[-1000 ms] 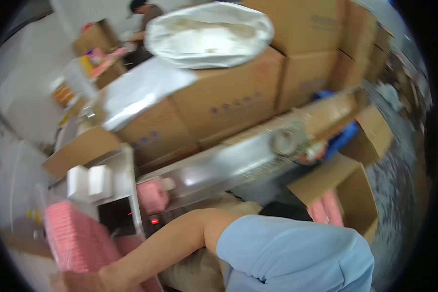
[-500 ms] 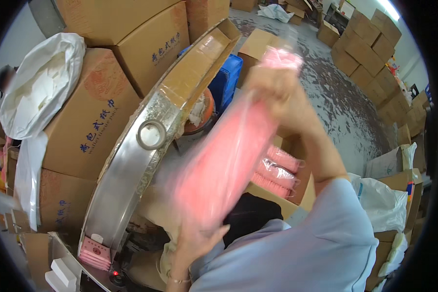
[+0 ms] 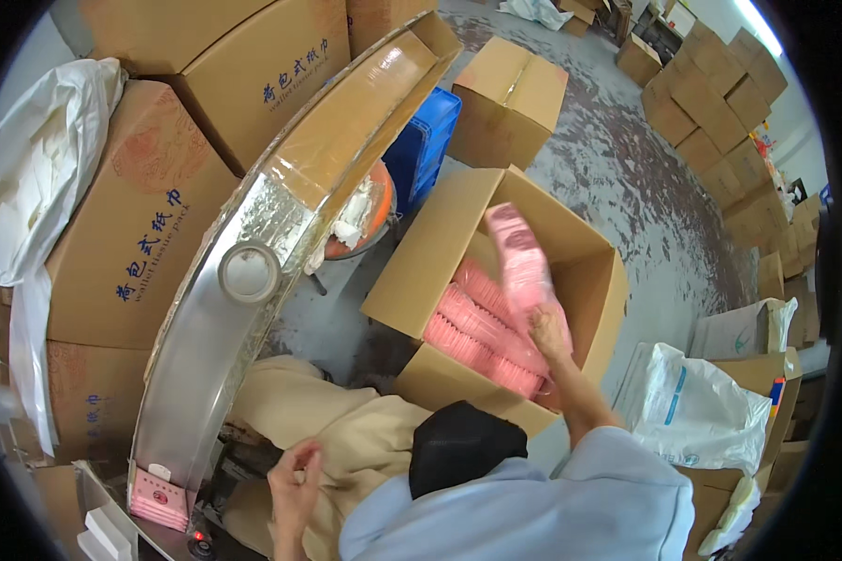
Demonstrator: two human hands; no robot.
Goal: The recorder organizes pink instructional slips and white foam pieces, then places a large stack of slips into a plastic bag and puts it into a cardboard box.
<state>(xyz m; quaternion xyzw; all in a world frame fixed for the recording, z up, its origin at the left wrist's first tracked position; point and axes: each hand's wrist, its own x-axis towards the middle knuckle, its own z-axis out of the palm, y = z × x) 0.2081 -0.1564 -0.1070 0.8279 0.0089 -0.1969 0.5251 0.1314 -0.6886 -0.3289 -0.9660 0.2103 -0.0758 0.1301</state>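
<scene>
Gripping near end of pink bundle (image 3: 521,257) with right hand (image 3: 546,329), no longer two-handed: leaving handling to one side. Now holding tilted in open carton's mouth (image 3: 440,252), packed pink rows (image 3: 475,329) left of grip. Curling left hand (image 3: 297,472) farther left; cannot tell if closed.

Right fingers (image 3: 539,321) around a pink bundle (image 3: 522,257) over pink rows (image 3: 477,327) in an open box (image 3: 575,229)

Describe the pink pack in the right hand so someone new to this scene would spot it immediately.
Find the open cardboard box on the floor, just right of the picture's centre. Inside its opening, the right hand grips the near end of a long, shiny pink pack. Unlike the ridged pink packs lying beside it, this one is held and shows a dark round mark.
</scene>
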